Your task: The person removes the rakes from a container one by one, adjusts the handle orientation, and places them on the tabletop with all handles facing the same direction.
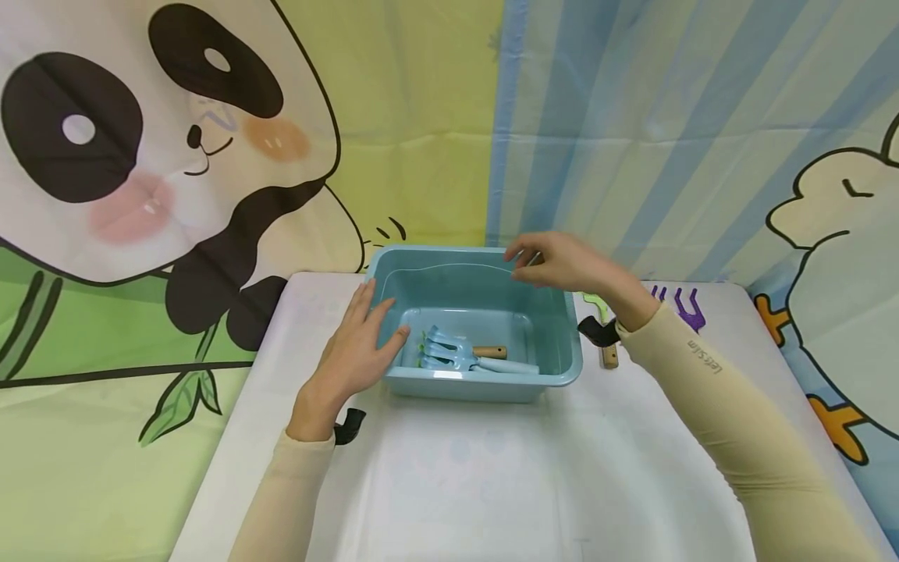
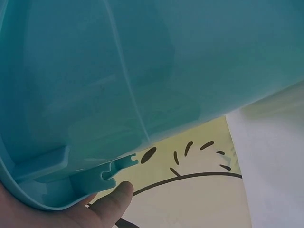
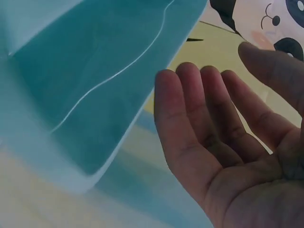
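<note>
A light blue plastic basin (image 1: pixel 474 390) stands on the table. My left hand (image 1: pixel 354 343) rests at its left rim with fingers fairly straight and the thumb over the rim. In the left wrist view, a finger (image 2: pixel 116 202) lies beside the outside of the basin wall (image 2: pixel 190 61). My right hand (image 1: pixel 562 261) hovers over the back right corner, fingers loosely bent; the right wrist view shows its palm (image 3: pixel 228 147) holding nothing. Inside the basin lie a light blue hand rake (image 1: pixel 449 355) and a wooden handle (image 1: pixel 489 352), whose head is partly hidden.
Right of the basin, a green-headed tool (image 1: pixel 595 301) with a wooden handle (image 1: pixel 609 357) lies partly behind my right wrist. A purple fork-shaped tool (image 1: pixel 691 312) is further right, partly covered by the sleeve. A printed curtain (image 1: pixel 421 117) hangs behind the white table (image 1: pixel 463 484).
</note>
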Demonstrator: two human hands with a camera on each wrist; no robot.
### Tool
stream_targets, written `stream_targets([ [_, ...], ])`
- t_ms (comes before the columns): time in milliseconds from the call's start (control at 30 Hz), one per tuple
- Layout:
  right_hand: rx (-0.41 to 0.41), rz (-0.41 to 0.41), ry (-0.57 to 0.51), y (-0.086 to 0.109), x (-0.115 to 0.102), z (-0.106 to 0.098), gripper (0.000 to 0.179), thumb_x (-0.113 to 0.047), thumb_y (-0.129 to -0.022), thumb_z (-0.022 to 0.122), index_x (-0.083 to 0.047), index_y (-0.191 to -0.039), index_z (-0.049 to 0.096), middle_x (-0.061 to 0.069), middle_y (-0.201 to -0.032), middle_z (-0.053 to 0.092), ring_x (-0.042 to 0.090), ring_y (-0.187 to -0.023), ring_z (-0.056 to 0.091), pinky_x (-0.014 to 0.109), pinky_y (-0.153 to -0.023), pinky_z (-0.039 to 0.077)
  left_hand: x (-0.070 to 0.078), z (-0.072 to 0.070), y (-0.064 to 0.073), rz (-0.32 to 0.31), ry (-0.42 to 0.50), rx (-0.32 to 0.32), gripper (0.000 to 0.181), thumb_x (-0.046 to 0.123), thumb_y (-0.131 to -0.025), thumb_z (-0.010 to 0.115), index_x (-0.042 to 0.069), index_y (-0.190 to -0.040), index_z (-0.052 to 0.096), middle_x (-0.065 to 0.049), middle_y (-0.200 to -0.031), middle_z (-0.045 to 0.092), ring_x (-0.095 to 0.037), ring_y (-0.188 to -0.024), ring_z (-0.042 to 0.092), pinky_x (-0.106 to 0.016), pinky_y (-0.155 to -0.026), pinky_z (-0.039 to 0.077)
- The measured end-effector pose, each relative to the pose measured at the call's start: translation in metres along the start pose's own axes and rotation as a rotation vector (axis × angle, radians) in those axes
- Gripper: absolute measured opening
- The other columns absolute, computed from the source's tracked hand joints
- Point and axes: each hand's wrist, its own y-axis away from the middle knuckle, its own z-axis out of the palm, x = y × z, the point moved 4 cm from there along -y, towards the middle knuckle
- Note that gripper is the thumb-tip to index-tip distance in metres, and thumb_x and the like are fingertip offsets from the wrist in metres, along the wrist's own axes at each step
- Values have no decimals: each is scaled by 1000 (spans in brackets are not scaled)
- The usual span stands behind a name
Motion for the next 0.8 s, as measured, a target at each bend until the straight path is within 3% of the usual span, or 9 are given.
stream_targets([
  [167, -127, -31, 3, -31, -15, 19, 33, -16, -97, 67, -9, -128, 63, 10, -114, 67, 21, -89, 67, 40, -76, 55, 0, -1, 0, -2, -3, 1, 72, 56, -101, 45, 7, -153, 41, -7, -167, 2, -22, -152, -4, -57, -114, 24],
  [333, -249, -47, 8, -59, -8, 46, 35, -11, -97, 65, -3, -131, 60, 12, -113, 68, 26, -88, 66, 43, -74, 54, -1, -1, -1, -1, 1, 3, 72, 56, -101, 45, 7, -153, 41, -8, -167, 3, -22, -152, -4, -57, -114, 24],
  [433, -333, -16, 20, -72, 5, 65, 39, -11, -97, 65, -2, -134, 57, 13, -115, 68, 32, -97, 66, 45, -77, 54, -1, -1, -1, -2, 1, 3, 72, 56, -101, 45, 7, -153, 40, -8, -167, 3, -22, -152, -4, -57, -114, 24],
  [567, -450, 58, 14, -81, 25, 90, 44, -12, -98, 65, -4, -140, 52, 16, -125, 63, 30, -108, 63, 46, -83, 54, -1, -1, -1, -1, -2, 1, 72, 56, -101, 45, 7, -153, 40, -8, -167, 3, -22, -152, -4, -57, -114, 24],
  [700, -499, 128, 12, -86, 37, 106, 45, -13, -98, 64, -7, -141, 51, 20, -134, 57, 25, -110, 60, 50, -87, 54, 0, -1, -1, -1, -1, 6, 71, 55, -101, 46, 6, -152, 41, -9, -167, 4, -22, -152, -4, -57, -114, 24],
  [800, -523, 176, 70, -88, 43, 114, 45, -14, -98, 64, -9, -141, 52, 17, -135, 57, 25, -111, 60, 48, -86, 54, 0, 0, -2, 4, 7, 6, 72, 56, -101, 45, 6, -152, 41, -8, -167, 3, -22, -152, -4, -57, -114, 24],
])
